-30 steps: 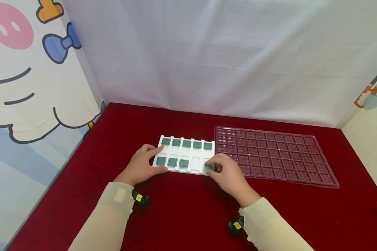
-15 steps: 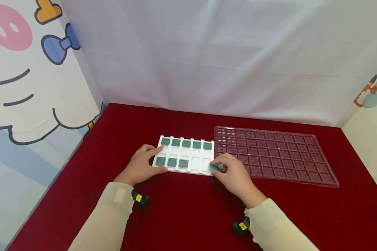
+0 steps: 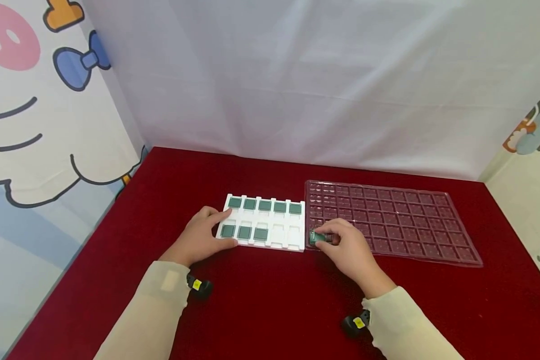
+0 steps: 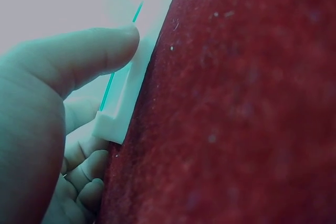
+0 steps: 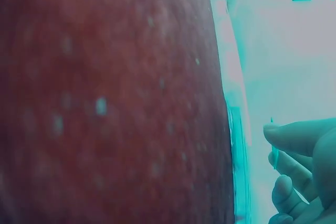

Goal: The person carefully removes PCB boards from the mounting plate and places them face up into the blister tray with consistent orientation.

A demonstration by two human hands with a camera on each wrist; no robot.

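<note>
A white tray (image 3: 278, 234) with two rows of pockets lies mid-table in the head view. Green square chips (image 3: 260, 234) fill the back row and the left part of the front row; two front pockets at the right are bare. My left hand (image 3: 201, 237) grips the tray's left end; in the left wrist view the thumb (image 4: 105, 51) lies over its near edge and the fingers reach round the end. Between thumb and fingertips, my right hand (image 3: 348, 245) pinches one green square chip (image 3: 316, 237), just over the near left corner of a clear plastic tray (image 3: 398, 220).
The clear tray, divided into many small square cells, sits beside the white tray's right end. Both lie on a dark red cloth (image 3: 270, 300). White fabric (image 3: 297, 90) hangs behind the table, with a cartoon-printed sheet (image 3: 36, 115) at the left.
My right hand has lifted the chip from the front right pocket of the white tray and carried it rightward over the clear tray. The left hand keeps its place.
</note>
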